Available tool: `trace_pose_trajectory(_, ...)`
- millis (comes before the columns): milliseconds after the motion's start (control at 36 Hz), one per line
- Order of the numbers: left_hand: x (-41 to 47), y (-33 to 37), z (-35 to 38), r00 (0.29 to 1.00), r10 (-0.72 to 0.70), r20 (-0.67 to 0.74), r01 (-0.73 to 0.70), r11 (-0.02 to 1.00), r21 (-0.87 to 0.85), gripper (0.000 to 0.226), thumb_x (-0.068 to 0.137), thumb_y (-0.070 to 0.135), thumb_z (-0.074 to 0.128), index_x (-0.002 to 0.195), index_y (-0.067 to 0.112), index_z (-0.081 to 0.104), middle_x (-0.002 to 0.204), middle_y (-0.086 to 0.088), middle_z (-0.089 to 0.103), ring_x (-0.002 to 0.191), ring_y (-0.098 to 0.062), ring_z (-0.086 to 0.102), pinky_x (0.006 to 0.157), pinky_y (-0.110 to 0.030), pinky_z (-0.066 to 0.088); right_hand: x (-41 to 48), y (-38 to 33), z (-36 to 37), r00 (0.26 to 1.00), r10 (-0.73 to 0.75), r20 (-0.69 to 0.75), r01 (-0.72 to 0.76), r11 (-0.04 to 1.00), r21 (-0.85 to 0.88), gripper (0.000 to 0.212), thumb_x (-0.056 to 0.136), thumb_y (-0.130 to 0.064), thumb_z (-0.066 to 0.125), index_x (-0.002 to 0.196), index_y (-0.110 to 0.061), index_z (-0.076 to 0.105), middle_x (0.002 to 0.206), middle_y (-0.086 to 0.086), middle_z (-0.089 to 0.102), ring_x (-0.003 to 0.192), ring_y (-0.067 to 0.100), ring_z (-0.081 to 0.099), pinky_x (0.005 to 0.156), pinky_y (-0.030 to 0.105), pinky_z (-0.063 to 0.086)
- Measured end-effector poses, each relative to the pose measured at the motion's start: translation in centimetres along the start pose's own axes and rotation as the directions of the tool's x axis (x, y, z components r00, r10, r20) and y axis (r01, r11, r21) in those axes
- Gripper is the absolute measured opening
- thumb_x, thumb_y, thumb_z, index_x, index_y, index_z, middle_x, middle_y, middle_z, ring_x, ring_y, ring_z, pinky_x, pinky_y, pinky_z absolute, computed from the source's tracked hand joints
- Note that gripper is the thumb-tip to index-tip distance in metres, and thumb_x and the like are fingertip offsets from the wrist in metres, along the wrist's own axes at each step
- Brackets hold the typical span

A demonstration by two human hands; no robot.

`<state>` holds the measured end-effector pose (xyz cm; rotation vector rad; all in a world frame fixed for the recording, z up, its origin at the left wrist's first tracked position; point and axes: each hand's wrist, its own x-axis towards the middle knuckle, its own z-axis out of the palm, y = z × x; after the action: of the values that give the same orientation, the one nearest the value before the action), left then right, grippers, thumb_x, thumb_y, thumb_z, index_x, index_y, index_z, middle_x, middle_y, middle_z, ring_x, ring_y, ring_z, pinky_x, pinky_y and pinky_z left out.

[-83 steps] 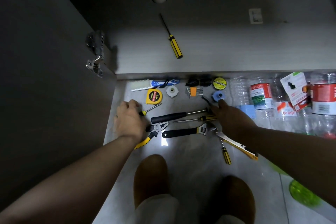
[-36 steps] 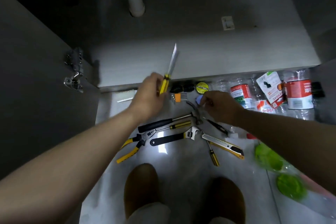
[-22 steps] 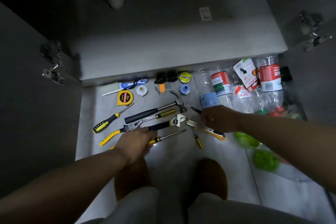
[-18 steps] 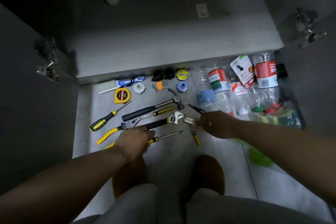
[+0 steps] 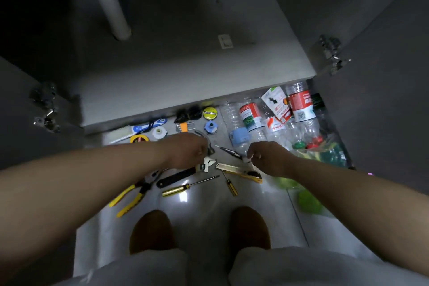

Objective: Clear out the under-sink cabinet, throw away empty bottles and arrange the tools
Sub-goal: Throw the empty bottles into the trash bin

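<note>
left hand (image 5: 188,154): curled over hammer (image 5: 210,148) head, grip unclear
right hand (image 5: 267,158): fingertips at utility knife (image 5: 232,168), grip unclear

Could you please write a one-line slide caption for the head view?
Left hand and right hand over tools spread on the floor, bottles alongside.

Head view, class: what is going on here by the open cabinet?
A person faces the open cabinet, tools spread on the floor. The left hand is down on the hammer; the right hand is at the end of the knife. Whether either grips is unclear. Bottles lie heaped on the right, not yet thrown away.
</note>
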<state>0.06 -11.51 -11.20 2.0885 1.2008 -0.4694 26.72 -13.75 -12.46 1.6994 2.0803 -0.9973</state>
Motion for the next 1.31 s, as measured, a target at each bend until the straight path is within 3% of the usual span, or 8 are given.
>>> trace_pose_trajectory(167,2.8,4.5,-7.1,0.998,0.054,0.031,-0.055,0.998,0.043,0.024,0.099,0.035,0.058,0.121,0.025,0.061,0.121,0.003,0.062,0.102,-0.014,0.055,0.089,-0.029,0.047,0.5,2.9,-2.6,0.950,0.194,-0.246,-0.173,0.979,0.106,0.033,0.088,-0.016,0.062,0.121,-0.015,0.061,0.127,0.012,0.052,0.109,0.028,0.056,0.092,0.036,0.050)
trace_pose_trajectory(361,6.3,7.1,-6.9,0.996,0.042,-0.080,-0.057,0.979,-0.195,0.024,0.100,0.031,0.059,0.123,0.023,0.064,0.116,0.006,0.060,0.101,-0.011,0.056,0.079,-0.025,0.046,2.2,7.2,-5.3,0.739,0.418,-0.528,-0.348,0.908,0.232,0.056,0.082,-0.016,0.069,0.131,-0.008,0.042,0.132,0.019,0.042,0.121,0.036,0.044,0.100,0.046,0.043)
trace_pose_trajectory(472,7.3,7.2,-5.7,0.994,0.047,-0.101,-0.082,0.924,-0.374,0.021,0.099,0.025,0.062,0.117,0.018,0.069,0.114,0.003,0.065,0.106,-0.014,0.061,0.094,-0.030,0.050,3.6,10.2,-6.2,0.695,0.510,-0.507,-0.425,0.860,0.281,0.065,0.082,-0.022,0.071,0.135,-0.008,0.036,0.137,0.018,0.039,0.127,0.038,0.042,0.102,0.050,0.043)
trace_pose_trajectory(833,9.3,6.2,-3.6,0.991,-0.081,-0.104,-0.012,0.730,-0.683,0.014,0.097,0.024,0.065,0.104,0.013,0.072,0.093,0.000,0.074,0.078,-0.010,0.071,0.059,-0.016,0.050,6.1,11.9,-5.0,0.635,0.652,-0.414,-0.539,0.758,0.367,0.076,0.077,-0.038,0.080,0.134,-0.010,0.038,0.132,0.015,0.049,0.117,0.039,0.056,0.099,0.053,0.048)
trace_pose_trajectory(1111,8.1,9.2,-6.0,0.991,-0.061,-0.122,-0.056,0.628,-0.776,0.041,0.088,0.038,0.075,0.122,0.020,0.061,0.112,-0.013,0.072,0.105,-0.025,0.070,0.091,-0.044,0.058,2.1,5.8,-6.2,0.743,0.391,-0.544,0.039,0.785,0.618,0.055,0.079,-0.022,0.083,0.126,-0.018,0.054,0.112,0.001,0.061,0.089,0.004,0.063,0.078,0.022,0.053)
trace_pose_trajectory(1167,7.9,9.4,-6.3,0.990,-0.026,-0.142,-0.102,0.569,-0.816,0.062,0.080,0.041,0.083,0.133,0.027,0.054,0.117,-0.001,0.070,0.106,-0.016,0.069,0.091,-0.038,0.059,1.6,4.0,-7.0,0.808,0.329,-0.489,0.135,0.704,0.697,0.053,0.080,-0.016,0.083,0.124,-0.018,0.053,0.105,-0.004,0.064,0.083,-0.008,0.064,0.069,0.009,0.048)
trace_pose_trajectory(1250,7.5,9.2,-6.4,0.985,0.026,-0.172,-0.162,0.495,-0.854,0.086,0.074,0.034,0.090,0.144,0.029,0.041,0.116,0.018,0.064,0.098,0.003,0.069,0.079,-0.020,0.058,1.3,1.7,-7.6,0.911,0.252,-0.326,0.197,0.428,0.882,0.046,0.084,-0.014,0.080,0.123,-0.012,0.057,0.106,0.008,0.072,0.092,0.013,0.074,0.077,0.030,0.059)
trace_pose_trajectory(1306,7.6,8.6,-6.2,0.976,-0.020,-0.218,-0.181,0.490,-0.853,0.086,0.072,0.032,0.092,0.142,0.025,0.042,0.120,0.009,0.067,0.104,-0.007,0.070,0.089,-0.032,0.059,1.5,0.7,-8.0,0.960,0.162,-0.227,0.180,0.259,0.949,0.038,0.090,-0.020,0.074,0.123,-0.008,0.059,0.112,0.015,0.073,0.101,0.028,0.073,0.076,0.037,0.060)
